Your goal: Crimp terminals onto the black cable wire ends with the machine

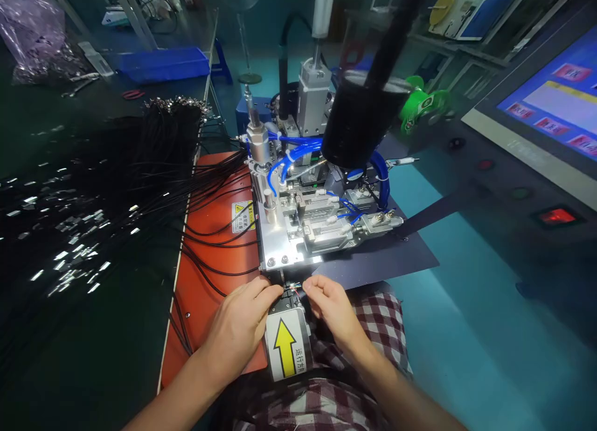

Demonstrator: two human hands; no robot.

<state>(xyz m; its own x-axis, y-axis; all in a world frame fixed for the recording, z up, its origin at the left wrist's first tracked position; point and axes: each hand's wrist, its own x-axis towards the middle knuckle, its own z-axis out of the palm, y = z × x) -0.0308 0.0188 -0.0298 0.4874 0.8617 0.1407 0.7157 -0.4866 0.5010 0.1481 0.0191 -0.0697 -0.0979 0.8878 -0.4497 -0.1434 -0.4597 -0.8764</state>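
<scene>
Between left hand (240,318) and right hand (332,303), the thin wires (294,287) are too small to trace — their ends unclear. A black cylinder (354,123) hides part of the machine (321,222); the screen (555,111) — blurred — runs off the right edge.

Fine wires (294,287), red and pale strands, slightly splayed, at black fixture (282,305).

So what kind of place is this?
Probably a factory or workshop where cables are worked on. There's a metal machine with blue tubes, a big pile of black cables, and a control screen on the right.
</scene>
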